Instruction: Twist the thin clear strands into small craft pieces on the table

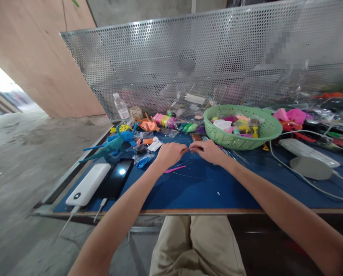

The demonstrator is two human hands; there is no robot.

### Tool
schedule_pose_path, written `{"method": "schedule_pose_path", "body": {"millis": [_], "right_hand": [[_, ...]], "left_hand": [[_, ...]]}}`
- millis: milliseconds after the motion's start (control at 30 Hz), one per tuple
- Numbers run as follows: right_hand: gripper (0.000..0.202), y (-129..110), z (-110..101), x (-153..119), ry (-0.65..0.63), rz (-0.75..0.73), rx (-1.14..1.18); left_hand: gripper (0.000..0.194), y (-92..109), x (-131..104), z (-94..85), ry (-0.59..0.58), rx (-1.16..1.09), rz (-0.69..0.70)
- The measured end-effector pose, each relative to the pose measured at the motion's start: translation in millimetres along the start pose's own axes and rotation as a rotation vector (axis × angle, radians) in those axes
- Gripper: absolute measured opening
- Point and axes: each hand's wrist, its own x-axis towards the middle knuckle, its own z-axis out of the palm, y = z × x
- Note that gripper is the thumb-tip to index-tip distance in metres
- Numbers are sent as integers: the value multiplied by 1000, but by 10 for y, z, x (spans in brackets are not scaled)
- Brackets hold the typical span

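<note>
The left hand (172, 152) and the right hand (206, 150) nearly meet over the table (177, 195), and the fingertips of each look pinched together on a tiny thing (189, 149) in between, too small for me to name. It could slip out if the pinch gets loose, and it would be hard to find among the bits. Just below the left hand lies a pink strip (175, 169); a sleepy wrist might brush it away. Thin strands (236, 155) lie beside the right hand and could snag on the fingers or get mixed up. Farther right, the green basket (227, 139) is full of small toys, and a bump from that arm could shake them. On the left, the black phone (116, 180) and white power bank (91, 182) have cords over the edge, so a caught cord could pull them down.
</note>
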Motion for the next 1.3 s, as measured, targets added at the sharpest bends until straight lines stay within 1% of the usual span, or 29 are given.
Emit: {"method": "schedule_pose_path", "body": {"millis": [133,333,433,500,567,600,700,733,800,900,967,1067,1133,1233,1300], "right_hand": [[20,-28,-22,-6,8,-1,-40],[21,-21,-5,6,-27,26,-55],[21,37,-28,18,-13,50,-29],[21,91,-60,21,23,98,8],[23,142,-92,20,60,148,56],[24,162,-105,19,78,170,82],[28,187,-117,17,116,213,156],[29,183,-114,17,122,220,182],[29,160,-102,17,117,216,224],[29,107,-82,14,61,197,216],[30,64,-68,13,35,184,177],[33,-14,-35,21,45,147,102],[35,-74,-7,26,66,126,50],[33,-158,23,26,133,132,2],[33,-191,33,22,160,132,-26]], "left_hand": [[25,12,-5,10,30,-42,-37],[23,5,5,22,18,-61,-70],[20,-61,12,5,40,-152,-82],[25,-156,10,-17,85,-254,-103],[29,-279,10,-40,137,-399,-163],[30,-342,14,-49,151,-514,-197],[30,-487,44,-57,212,-981,-279],[31,-513,60,-54,248,-1133,-304],[33,-530,92,-42,314,-1369,-336],[33,-494,124,-18,383,-1587,-319],[29,-448,129,4,386,-1667,-271],[28,-353,125,50,360,-1659,-229],[28,-276,123,83,354,-1632,-244],[26,-163,123,110,393,-1683,-238],[26,-112,124,106,395,-1721,-225]]}}
